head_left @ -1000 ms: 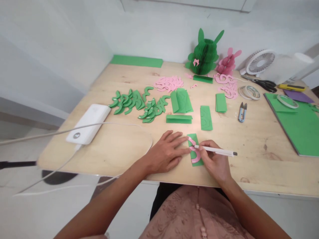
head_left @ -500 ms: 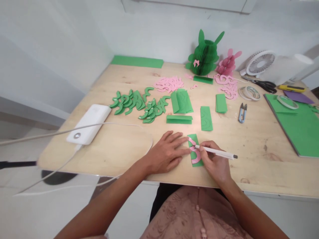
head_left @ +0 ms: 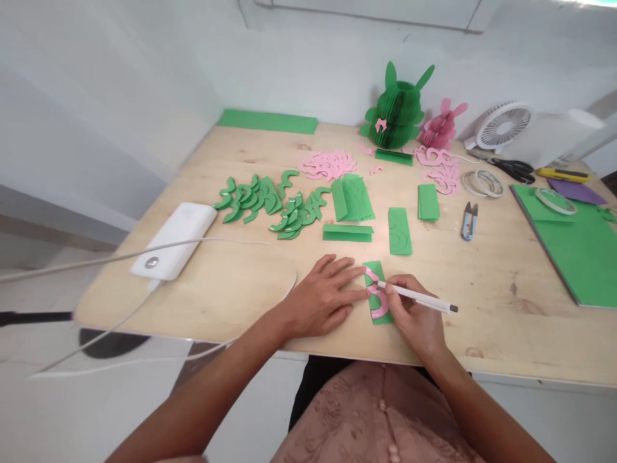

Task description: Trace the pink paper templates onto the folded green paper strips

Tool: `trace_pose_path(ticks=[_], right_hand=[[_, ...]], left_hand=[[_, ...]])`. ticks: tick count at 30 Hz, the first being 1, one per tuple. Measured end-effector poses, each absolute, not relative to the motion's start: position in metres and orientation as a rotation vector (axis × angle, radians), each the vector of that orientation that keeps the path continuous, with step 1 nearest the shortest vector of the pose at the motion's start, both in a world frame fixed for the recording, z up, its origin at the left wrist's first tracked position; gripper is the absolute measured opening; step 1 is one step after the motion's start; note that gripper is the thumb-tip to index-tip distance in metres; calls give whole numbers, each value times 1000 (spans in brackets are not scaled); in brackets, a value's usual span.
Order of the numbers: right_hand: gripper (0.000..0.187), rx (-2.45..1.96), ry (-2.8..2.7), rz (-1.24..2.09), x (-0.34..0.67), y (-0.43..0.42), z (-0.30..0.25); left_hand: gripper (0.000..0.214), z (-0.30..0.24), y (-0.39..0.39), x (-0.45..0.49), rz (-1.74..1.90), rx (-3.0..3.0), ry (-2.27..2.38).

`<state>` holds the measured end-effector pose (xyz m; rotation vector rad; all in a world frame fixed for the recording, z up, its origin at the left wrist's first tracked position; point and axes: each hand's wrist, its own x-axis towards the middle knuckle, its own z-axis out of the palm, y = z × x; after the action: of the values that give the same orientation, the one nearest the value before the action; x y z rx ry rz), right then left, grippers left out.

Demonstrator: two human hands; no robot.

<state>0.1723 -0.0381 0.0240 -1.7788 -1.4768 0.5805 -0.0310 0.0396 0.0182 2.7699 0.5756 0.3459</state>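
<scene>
A small green paper piece (head_left: 382,319) lies near the table's front edge with a curved pink paper cutout (head_left: 382,303) on top of it. My left hand (head_left: 324,297) rests flat with fingers spread, its fingertips pressing on the cutout's left side. In my right hand (head_left: 418,316) is a white pen (head_left: 419,296), its tip touching down at the cutout's inner curve. Just beyond lie a green piece with drawn curves (head_left: 400,231) and a folded green strip (head_left: 348,233).
Green cutouts (head_left: 250,198) and pink cutouts (head_left: 328,165) lie in piles. Paper bunnies (head_left: 398,116) stand against the wall. Blue thread snips (head_left: 469,222), tape rolls (head_left: 488,183), black scissors (head_left: 515,169) and a fan (head_left: 504,125) are rightward. A white power bank (head_left: 174,241) with cables sits left.
The view has tilted very slightly. My left hand stays in place on the cutout, and the pen has shifted only a trace in my right hand.
</scene>
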Motion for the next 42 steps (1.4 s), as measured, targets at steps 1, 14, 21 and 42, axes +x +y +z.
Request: trace_pose_path(ticks=[1, 14, 21, 42], right_hand=[[13, -1781, -1476, 579, 172, -38, 24], [16, -1792, -1452, 634, 170, -37, 24], [15, -1772, -1466, 604, 171, -38, 24], [14, -1774, -1491, 565, 172, -39, 26]], left_hand=[[36, 18, 40, -31, 344, 2770, 577], [37, 18, 39, -31, 345, 2771, 576], [37, 17, 39, -31, 339, 2767, 572], [36, 16, 40, -31, 366, 2762, 565]])
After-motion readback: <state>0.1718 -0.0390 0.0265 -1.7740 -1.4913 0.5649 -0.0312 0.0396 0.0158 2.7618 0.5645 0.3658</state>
